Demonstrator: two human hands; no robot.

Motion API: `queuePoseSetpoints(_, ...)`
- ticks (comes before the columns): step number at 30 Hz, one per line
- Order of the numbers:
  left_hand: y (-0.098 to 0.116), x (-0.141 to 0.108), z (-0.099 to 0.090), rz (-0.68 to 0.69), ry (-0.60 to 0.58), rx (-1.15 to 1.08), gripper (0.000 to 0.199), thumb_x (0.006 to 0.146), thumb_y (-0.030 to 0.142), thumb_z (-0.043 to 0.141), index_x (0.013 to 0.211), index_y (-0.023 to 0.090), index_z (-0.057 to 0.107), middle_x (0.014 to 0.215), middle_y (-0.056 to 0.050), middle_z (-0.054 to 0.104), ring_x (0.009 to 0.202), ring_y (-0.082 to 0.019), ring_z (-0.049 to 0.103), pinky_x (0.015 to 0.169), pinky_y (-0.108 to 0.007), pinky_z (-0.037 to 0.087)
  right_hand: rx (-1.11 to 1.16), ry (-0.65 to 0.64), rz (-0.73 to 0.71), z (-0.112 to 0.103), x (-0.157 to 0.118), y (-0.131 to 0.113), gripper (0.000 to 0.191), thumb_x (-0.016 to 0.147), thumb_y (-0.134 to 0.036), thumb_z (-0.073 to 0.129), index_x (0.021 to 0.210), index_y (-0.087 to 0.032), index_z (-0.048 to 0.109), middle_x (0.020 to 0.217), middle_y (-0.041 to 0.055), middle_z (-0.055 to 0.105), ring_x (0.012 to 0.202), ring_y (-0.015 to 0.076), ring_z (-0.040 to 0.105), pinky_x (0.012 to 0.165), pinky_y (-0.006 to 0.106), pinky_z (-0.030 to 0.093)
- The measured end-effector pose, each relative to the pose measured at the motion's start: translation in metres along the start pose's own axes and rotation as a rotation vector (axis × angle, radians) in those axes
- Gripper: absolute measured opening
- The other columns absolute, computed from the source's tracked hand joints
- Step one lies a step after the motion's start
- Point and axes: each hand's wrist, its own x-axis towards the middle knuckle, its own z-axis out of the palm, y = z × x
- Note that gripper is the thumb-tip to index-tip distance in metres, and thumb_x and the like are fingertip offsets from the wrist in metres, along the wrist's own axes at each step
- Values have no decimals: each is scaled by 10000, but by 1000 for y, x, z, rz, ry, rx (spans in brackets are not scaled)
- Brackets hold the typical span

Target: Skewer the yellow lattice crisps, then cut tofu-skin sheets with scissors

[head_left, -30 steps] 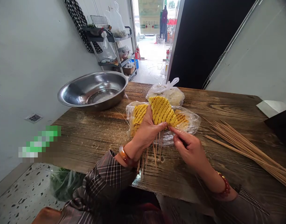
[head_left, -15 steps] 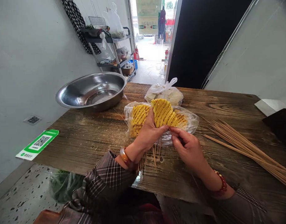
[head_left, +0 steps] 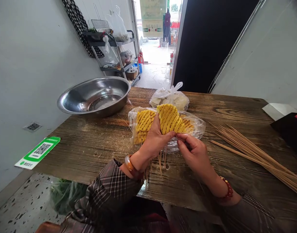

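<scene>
My left hand [head_left: 156, 139] is closed round the lower left of a yellow, diagonally grooved piece of food [head_left: 171, 119], thumb across its front. The piece stands tilted up above the table. At its lower right edge, my right hand [head_left: 195, 151] pinches what looks like a thin bamboo skewer, mostly hidden by the fingers. Behind and below the hands lies a clear plastic bag [head_left: 198, 127] with more yellow grooved pieces [head_left: 143, 122]. Several skewers [head_left: 160, 165] stick out towards me from under my left hand.
A loose bundle of bamboo skewers [head_left: 255, 152] lies on the wooden table [head_left: 95, 145] at the right. A steel basin [head_left: 95, 95] rests at the back left, and a knotted plastic bag [head_left: 170, 98] behind the pieces. A green QR-code card [head_left: 39, 152] lies at the left edge.
The whole view has shifted slightly. Both hands keep nearly the same hold, with the right fingertips still at the piece's lower edge.
</scene>
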Motion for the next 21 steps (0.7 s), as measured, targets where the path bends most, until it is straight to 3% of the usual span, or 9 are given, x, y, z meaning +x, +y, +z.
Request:
queuePoseSetpoints(12,-3,0,-2,27,12,30,780,691,137,784,1368,293,431,1387,-51,545,1256,-212,532,1103,-368,410,72,42,-24,2,-2,-2,266,878,-241,562,1062,-233,755,1035,71,777,938,230,732,870,396,590)
queuePoseSetpoints(18,-3,-1,0,42,37,72,777,667,121,780,1350,292,450,1368,-44,563,1273,-226,519,1086,-359,420,67,10,72,4,-2,-2,207,897,-261,547,1006,-198,711,845,45,754,720,179,688,676,312,562)
queuePoseSetpoints(21,-4,-1,1,36,42,107,781,667,120,771,1359,283,445,1336,-48,577,1258,-231,531,1101,-382,403,80,3,84,6,-3,-2,184,896,-260,543,976,-189,693,819,38,739,706,173,670,666,304,543)
